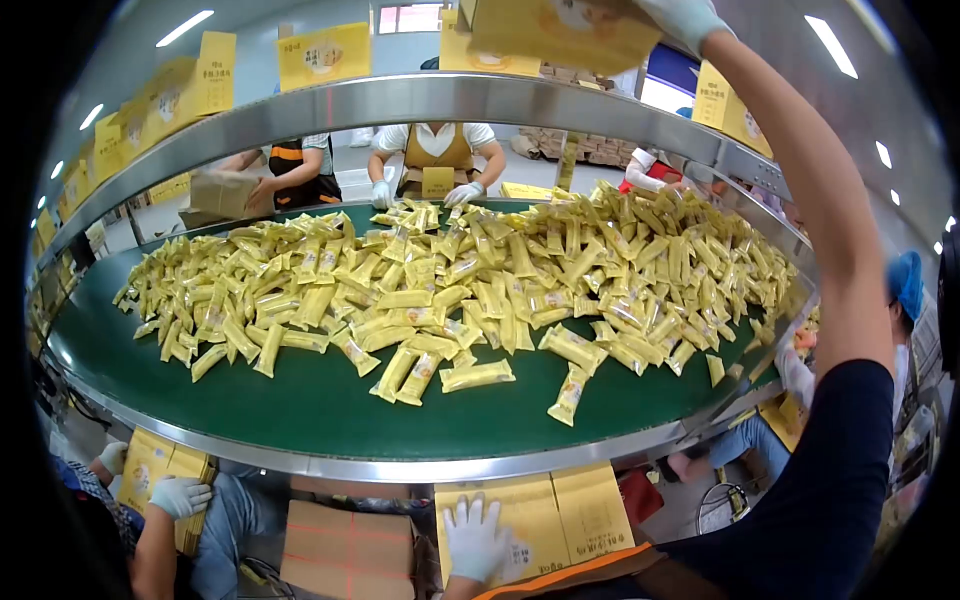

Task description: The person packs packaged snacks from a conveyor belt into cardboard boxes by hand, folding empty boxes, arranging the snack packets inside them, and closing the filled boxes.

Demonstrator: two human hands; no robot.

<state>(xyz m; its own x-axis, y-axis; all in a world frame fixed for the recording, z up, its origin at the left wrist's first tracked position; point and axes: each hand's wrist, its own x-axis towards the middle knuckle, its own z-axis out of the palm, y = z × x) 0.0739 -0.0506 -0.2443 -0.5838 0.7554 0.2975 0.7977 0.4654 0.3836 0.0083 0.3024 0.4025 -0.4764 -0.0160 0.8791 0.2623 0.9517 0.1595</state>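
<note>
Two hazards: my right hand [688,20] is at the raised carton [560,32] above the rail [400,100]; I cannot tell its closure—a weak hold could cause a drop. My left hand [474,542], fingers spread, lies on flat cartons [590,510]—sideways pressure could skew them.

A food packing workshop on a factory floor. A long green conveyor belt [300,420] with metal edges is heaped with small yellow wrapped packets [400,290]. Above it runs a curved metal shelf [400,100] lined with yellow printed cartons [325,57]. Workers in white gloves and aprons, one of them a person across the belt [433,150], line its sides. Brown cardboard boxes [345,550] sit nearby, and strip lights [831,46] shine from the ceiling.
</note>
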